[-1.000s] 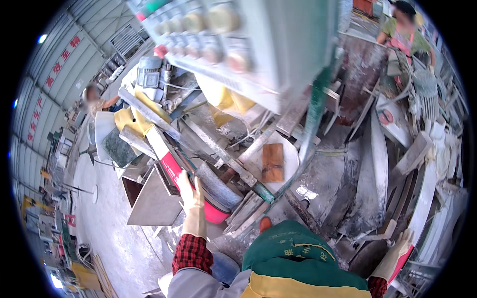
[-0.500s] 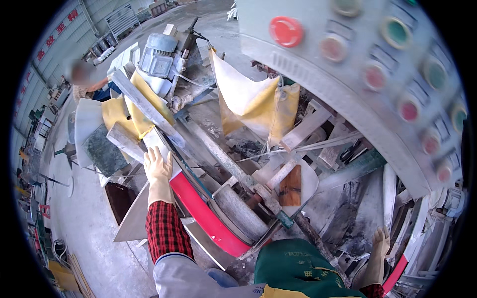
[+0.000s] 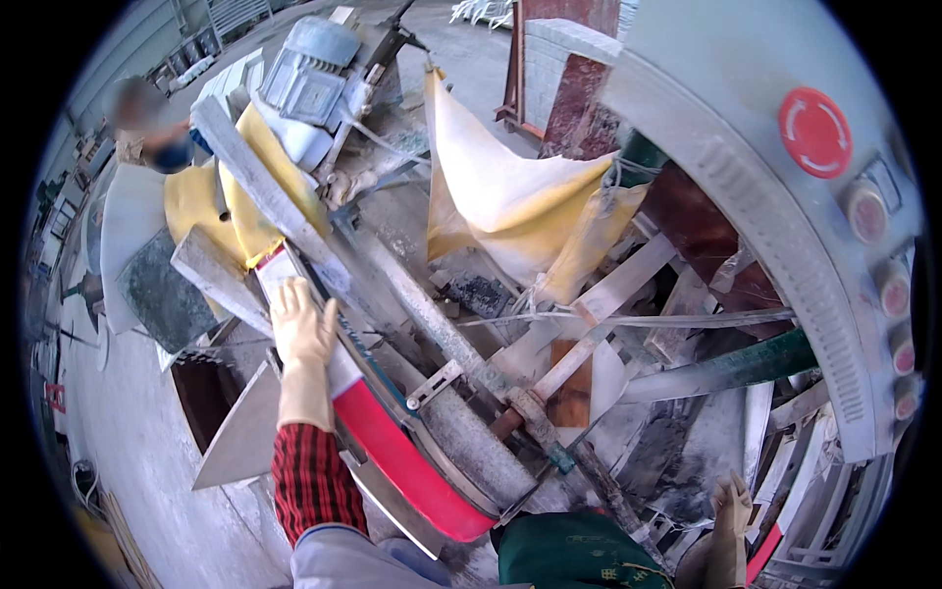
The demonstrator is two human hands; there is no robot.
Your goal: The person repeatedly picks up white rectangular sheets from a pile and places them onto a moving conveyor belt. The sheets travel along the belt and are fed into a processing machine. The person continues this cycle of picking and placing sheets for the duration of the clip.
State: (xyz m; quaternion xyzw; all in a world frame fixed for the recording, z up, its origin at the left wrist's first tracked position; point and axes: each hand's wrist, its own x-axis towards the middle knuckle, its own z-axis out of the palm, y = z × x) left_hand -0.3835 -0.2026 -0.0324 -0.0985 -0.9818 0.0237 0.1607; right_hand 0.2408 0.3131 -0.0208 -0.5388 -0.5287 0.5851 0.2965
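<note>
Far left: a second person (image 3: 147, 137) in a yellow apron stands at the far side of the machine, face blurred, with a dark grey stone slab (image 3: 162, 294) just in front of them. Below it, a light grey triangular stone offcut (image 3: 240, 432) lies over a dark opening in the wet grey concrete floor (image 3: 128, 461).

The left hand (image 3: 302, 329), in a cream rubber glove with a red plaid sleeve behind it, rests flat with fingers spread open on the white end of the curved red-and-white blade guard (image 3: 392, 442). It presses on the guard and grips nothing. The guard runs diagonally from upper left to lower centre, beside the dusty grey steel roller shaft (image 3: 442, 393). A long grey metal beam (image 3: 265, 196) crosses above the hand, and a pale blue electric motor (image 3: 314, 79) sits at top.

Centre: a cream and yellow splash cloth (image 3: 510, 206) hangs over the cutting area. A brown rectangular stone piece (image 3: 572, 388) lies on the white dusty bed, well apart from the left hand.

Lower right: the right hand (image 3: 731, 520), also in a cream glove, points upward near a red-edged part of the frame; whether it holds anything I cannot tell. Far right: a grey curved control panel (image 3: 765, 245) with a round red stop button (image 3: 814, 133).
</note>
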